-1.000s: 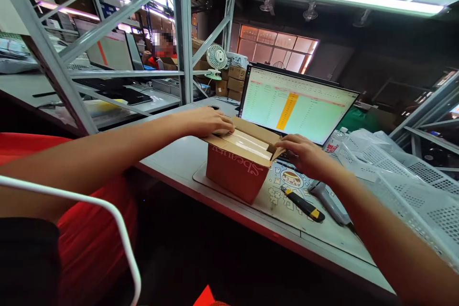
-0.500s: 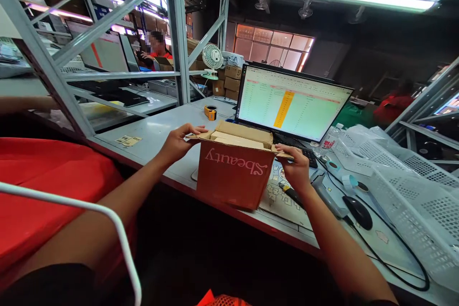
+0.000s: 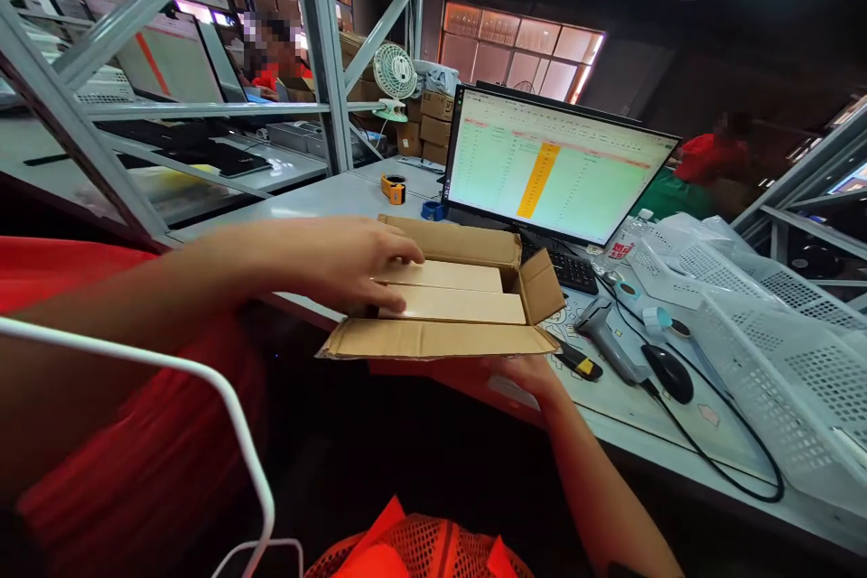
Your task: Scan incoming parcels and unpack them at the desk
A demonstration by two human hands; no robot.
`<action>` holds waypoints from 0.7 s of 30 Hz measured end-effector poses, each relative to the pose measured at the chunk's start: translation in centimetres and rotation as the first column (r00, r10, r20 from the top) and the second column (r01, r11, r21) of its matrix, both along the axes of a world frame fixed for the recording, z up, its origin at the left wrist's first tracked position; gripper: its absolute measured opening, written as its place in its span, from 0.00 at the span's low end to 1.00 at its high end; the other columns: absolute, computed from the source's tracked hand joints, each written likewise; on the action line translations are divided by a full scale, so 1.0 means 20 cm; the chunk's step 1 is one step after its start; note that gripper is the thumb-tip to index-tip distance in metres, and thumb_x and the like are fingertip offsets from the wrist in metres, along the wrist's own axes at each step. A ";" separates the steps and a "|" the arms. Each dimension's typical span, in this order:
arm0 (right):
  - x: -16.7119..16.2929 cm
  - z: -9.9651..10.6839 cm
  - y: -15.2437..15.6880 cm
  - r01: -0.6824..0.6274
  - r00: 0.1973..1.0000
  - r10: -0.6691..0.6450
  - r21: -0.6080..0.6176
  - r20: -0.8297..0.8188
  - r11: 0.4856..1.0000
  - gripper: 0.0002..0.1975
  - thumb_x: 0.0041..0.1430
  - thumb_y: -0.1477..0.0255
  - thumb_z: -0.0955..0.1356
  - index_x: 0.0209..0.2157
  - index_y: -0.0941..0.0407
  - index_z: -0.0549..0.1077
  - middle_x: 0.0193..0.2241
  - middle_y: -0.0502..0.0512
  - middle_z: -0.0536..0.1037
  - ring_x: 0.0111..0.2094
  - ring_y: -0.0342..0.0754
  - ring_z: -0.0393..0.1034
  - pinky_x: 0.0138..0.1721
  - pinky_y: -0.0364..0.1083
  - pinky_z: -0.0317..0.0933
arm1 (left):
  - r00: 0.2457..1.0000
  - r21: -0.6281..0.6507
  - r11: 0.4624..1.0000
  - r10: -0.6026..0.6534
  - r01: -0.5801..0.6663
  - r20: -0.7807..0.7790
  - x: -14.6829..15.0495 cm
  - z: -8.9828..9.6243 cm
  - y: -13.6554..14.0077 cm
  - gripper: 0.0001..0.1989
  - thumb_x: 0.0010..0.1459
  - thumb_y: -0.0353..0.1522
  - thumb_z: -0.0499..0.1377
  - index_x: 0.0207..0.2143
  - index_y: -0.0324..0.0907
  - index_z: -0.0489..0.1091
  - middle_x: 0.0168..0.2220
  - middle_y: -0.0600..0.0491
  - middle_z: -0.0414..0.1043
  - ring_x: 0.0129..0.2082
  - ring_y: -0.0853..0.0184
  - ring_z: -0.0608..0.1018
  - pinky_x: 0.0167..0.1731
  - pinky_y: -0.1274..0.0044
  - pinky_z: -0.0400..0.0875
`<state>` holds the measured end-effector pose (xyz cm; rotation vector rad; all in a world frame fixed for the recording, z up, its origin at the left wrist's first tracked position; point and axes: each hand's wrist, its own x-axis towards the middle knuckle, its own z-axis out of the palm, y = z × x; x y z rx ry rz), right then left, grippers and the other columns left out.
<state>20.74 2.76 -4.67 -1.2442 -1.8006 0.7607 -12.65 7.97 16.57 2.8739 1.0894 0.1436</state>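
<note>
A red cardboard box (image 3: 440, 341) with brown inner flaps stands open at the table's front edge, tilted so its inside faces me. Inside lie two cream-coloured boxes (image 3: 467, 302) side by side. My left hand (image 3: 339, 262) reaches over the cardboard box's left side, its thumb and fingers apart at the left ends of the cream boxes. Below the front flap, my right hand (image 3: 525, 373) supports the cardboard box; its fingers are mostly hidden underneath. A box cutter (image 3: 579, 361) with a yellow part lies just right of the cardboard box.
Behind the box stand a monitor (image 3: 555, 167) and a keyboard (image 3: 573, 271). A grey scanner (image 3: 610, 343), a black mouse (image 3: 667, 373) and white baskets (image 3: 765, 370) occupy the right side. Tape rolls (image 3: 393, 189) lie at the back. A metal frame (image 3: 315, 45) rises on the left.
My left hand has left the flap and moved into the box's opening. My right hand has shifted from the right flap to under the front. The box has tilted towards me.
</note>
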 end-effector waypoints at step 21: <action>0.34 0.59 0.15 -0.416 0.891 0.361 -0.174 -0.275 0.893 0.52 0.43 0.64 0.84 0.70 0.49 0.68 0.64 0.61 0.74 0.64 0.63 0.71 0.58 0.55 0.71 | 0.960 -0.100 0.960 -0.270 0.262 -0.069 0.31 -0.13 -0.08 0.81 0.32 0.49 0.79 0.79 0.51 0.31 0.80 0.43 0.29 0.78 0.40 0.44 0.74 0.57 0.47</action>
